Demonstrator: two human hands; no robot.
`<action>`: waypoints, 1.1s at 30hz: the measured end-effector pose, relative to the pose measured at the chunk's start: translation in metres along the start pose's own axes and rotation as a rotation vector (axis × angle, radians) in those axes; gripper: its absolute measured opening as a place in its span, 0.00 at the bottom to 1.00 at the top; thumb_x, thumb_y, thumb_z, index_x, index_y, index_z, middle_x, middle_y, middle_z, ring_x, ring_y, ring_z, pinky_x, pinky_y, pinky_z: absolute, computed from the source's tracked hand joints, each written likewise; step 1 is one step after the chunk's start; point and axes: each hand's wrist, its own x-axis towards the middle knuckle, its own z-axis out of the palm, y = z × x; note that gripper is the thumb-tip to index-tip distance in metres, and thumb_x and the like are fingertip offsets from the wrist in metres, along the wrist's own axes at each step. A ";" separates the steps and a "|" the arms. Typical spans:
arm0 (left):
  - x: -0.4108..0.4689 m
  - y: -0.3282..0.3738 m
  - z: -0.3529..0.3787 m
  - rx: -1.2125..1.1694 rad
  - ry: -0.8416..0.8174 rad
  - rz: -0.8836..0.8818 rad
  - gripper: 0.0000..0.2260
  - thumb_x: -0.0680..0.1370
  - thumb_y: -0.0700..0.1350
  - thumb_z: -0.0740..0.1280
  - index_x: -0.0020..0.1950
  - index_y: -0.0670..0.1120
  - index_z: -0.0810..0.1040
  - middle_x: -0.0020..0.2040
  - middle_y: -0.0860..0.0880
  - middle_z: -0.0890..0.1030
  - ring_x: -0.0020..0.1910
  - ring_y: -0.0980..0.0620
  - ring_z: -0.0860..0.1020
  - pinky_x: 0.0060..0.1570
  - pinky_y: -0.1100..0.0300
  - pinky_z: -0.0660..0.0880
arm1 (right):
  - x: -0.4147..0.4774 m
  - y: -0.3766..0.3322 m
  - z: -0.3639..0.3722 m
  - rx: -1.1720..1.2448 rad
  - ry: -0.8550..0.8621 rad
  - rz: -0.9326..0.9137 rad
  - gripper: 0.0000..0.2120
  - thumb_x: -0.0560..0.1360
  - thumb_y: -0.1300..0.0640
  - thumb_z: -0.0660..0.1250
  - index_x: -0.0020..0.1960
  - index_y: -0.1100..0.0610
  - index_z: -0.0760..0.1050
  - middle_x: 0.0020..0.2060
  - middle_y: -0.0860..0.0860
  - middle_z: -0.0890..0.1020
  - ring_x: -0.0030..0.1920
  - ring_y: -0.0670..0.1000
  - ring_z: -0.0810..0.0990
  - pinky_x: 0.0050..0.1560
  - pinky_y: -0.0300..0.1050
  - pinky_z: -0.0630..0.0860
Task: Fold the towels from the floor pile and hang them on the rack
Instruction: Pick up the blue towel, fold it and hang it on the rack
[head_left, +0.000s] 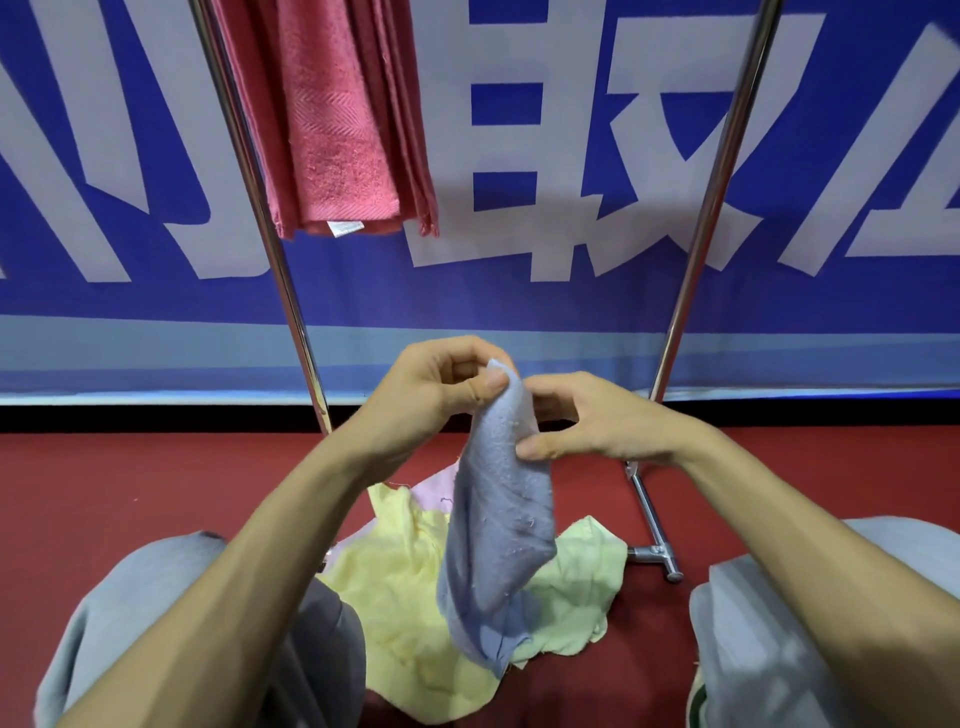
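The blue towel (498, 525) hangs bunched over the floor pile (395, 587); left hand (431, 395) pinches its top corner, right hand (582, 421) pinches the edge just below; pink towels (332, 130) already hang on the rack (291, 291), banner (597, 156) behind.

Bright, even light is filling the scene, casting only faint, soft shadows. The rack poles (296, 312) are glinting slightly and bowing outward (wide-angle distortion); everything is appearing sharp.
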 end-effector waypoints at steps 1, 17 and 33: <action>0.000 0.000 -0.002 0.011 0.017 0.000 0.04 0.76 0.38 0.65 0.43 0.42 0.78 0.37 0.51 0.81 0.37 0.54 0.78 0.41 0.64 0.75 | 0.000 0.001 0.002 -0.040 -0.013 0.020 0.17 0.70 0.52 0.74 0.53 0.62 0.78 0.45 0.57 0.83 0.46 0.55 0.81 0.53 0.49 0.76; 0.003 0.003 -0.013 0.083 0.268 -0.004 0.08 0.78 0.36 0.64 0.42 0.44 0.79 0.32 0.53 0.80 0.32 0.58 0.76 0.34 0.69 0.71 | 0.011 -0.001 0.014 -0.001 0.237 -0.152 0.09 0.69 0.56 0.74 0.48 0.57 0.79 0.47 0.51 0.83 0.53 0.49 0.81 0.61 0.45 0.74; 0.003 0.003 -0.011 0.089 0.353 -0.083 0.07 0.77 0.37 0.66 0.42 0.44 0.80 0.35 0.47 0.80 0.35 0.53 0.75 0.37 0.62 0.70 | 0.012 -0.009 0.025 0.135 0.366 -0.251 0.08 0.67 0.59 0.75 0.44 0.53 0.78 0.34 0.47 0.78 0.37 0.47 0.75 0.44 0.43 0.75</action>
